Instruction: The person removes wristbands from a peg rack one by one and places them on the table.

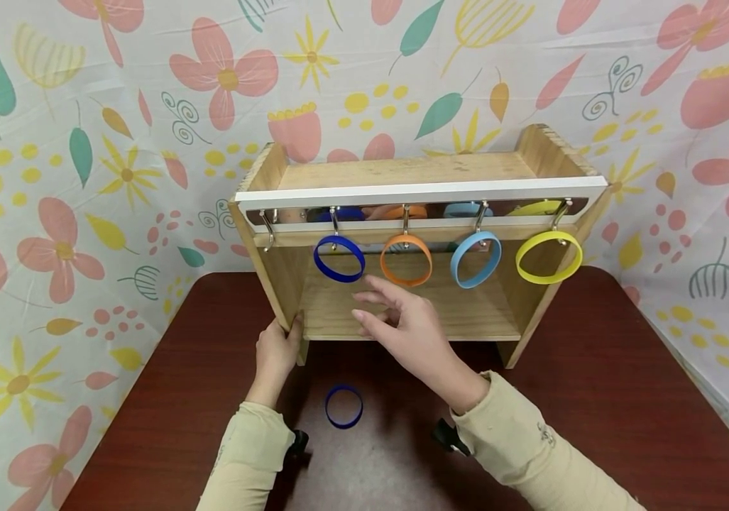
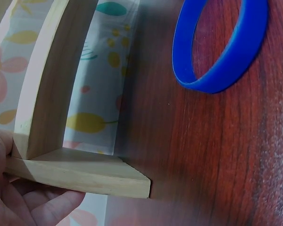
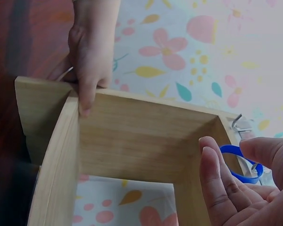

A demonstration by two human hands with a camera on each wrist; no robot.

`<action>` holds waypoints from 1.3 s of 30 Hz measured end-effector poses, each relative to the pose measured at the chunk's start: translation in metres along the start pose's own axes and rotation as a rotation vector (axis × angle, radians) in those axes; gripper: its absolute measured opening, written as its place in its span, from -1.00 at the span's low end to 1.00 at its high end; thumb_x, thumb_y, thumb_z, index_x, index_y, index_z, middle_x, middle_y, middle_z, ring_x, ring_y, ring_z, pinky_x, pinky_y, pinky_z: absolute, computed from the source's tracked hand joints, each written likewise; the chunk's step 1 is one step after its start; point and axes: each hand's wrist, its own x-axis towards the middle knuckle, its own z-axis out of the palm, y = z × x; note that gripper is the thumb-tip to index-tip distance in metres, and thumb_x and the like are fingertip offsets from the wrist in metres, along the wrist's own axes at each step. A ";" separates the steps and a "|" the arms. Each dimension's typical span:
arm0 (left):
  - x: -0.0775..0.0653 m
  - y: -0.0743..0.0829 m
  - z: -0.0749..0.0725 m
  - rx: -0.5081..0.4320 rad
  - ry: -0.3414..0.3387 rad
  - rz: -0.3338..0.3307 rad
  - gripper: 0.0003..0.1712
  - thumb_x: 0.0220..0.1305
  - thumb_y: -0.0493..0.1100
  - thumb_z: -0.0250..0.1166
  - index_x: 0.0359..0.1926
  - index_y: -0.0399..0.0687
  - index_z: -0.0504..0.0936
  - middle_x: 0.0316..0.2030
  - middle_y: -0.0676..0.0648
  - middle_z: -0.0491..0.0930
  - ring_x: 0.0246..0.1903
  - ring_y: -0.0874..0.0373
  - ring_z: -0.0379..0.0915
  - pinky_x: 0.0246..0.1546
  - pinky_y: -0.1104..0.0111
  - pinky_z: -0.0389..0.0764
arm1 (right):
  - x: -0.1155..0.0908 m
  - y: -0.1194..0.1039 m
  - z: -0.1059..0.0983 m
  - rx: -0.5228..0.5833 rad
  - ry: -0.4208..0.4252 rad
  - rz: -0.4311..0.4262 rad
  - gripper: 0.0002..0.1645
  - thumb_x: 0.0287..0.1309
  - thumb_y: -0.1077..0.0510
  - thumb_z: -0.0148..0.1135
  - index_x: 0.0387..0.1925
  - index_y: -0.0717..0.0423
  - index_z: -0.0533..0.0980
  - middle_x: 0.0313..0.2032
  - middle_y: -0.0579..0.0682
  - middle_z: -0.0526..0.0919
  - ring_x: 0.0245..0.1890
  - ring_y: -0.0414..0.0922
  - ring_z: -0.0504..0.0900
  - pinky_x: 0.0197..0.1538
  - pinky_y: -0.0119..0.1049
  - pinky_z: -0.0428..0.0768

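Observation:
My left hand grips the left side panel of a wooden shelf near its bottom, thumb on the inner face. Held before the shelf, my right hand has loosely bent fingers with nothing in them. Its fingertips are close to a dark blue silicone wristband hanging from a hook. To the right, an orange wristband, a light blue wristband and a yellow wristband hang on separate hooks. Another blue wristband lies on the table, in front of the shelf.
A white-edged rail with metal hooks runs along the shelf's upper front. The leftmost hook carries no band. Under the shelf is a dark red wood-grain table. Flower-patterned cloth hangs behind.

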 end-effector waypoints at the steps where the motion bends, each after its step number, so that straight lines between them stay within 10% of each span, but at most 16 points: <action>1: 0.000 0.000 0.000 0.001 -0.001 -0.002 -0.59 0.43 0.08 0.14 -0.30 -0.21 0.61 -0.49 -0.19 0.65 -0.50 -0.07 0.60 -0.46 0.07 0.57 | 0.001 0.000 0.000 -0.002 -0.002 0.000 -0.35 0.28 0.17 0.27 0.35 0.17 0.32 0.03 0.04 0.66 -0.40 -0.22 0.71 -0.31 -0.23 0.67; 21: -0.001 0.000 0.000 -0.002 0.011 0.012 -0.59 0.42 0.07 0.15 -0.30 -0.22 0.60 -0.45 -0.23 0.67 -0.46 -0.12 0.63 -0.44 0.04 0.59 | 0.006 -0.005 0.003 0.173 0.034 0.027 -0.46 0.27 0.22 0.28 0.26 0.10 0.40 -0.03 0.07 0.68 -0.37 0.16 0.71 -0.25 -0.12 0.67; 39: -0.001 0.000 0.001 -0.005 0.021 0.015 -0.59 0.42 0.07 0.16 -0.28 -0.23 0.61 -0.43 -0.25 0.68 -0.44 -0.14 0.64 -0.43 0.04 0.60 | 0.015 -0.013 0.010 0.200 0.131 -0.019 -0.75 0.23 0.24 0.31 -0.06 0.21 0.57 -0.23 0.07 0.74 -0.52 0.10 0.71 -0.38 -0.09 0.66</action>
